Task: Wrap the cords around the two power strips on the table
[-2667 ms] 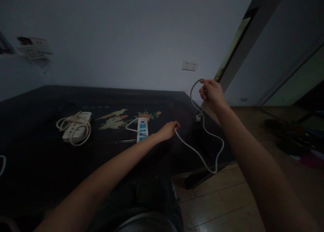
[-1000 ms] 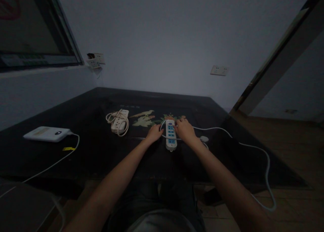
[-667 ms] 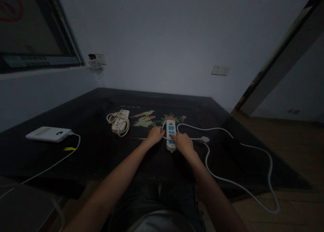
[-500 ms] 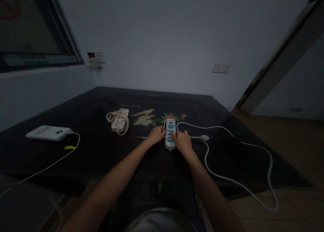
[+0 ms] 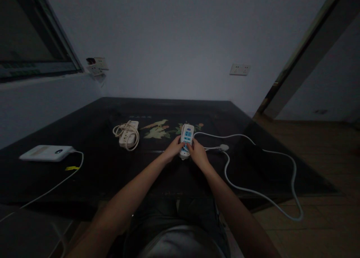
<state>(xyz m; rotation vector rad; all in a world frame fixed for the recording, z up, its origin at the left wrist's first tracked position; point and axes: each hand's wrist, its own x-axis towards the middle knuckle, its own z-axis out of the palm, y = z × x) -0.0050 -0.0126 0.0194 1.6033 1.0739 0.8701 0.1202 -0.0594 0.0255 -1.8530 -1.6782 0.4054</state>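
A white power strip (image 5: 188,132) with blue sockets is gripped between both hands over the dark table, its long side pointing away from me. My left hand (image 5: 173,148) closes on its left edge, thumb on the top face. On the right edge my right hand (image 5: 198,153) holds it, with the thumb also pressing on the sockets. The white cord (image 5: 236,135) runs off to the right, loops past the table edge and comes back. Its plug (image 5: 224,147) lies just right of my right hand. Fingers beneath the strip are hidden.
Left of my hands lies another white power strip (image 5: 128,138) wrapped in its cord. A white power bank (image 5: 47,153) with a cable sits at the far left, near a yellow scrap (image 5: 72,168). Wall sockets (image 5: 240,69) are behind the dark table (image 5: 157,168).
The view has shifted slightly. Both hands have moved closer together around the near part of the power strip, and a cord strand across it has shifted. The wrapped strip stays put.
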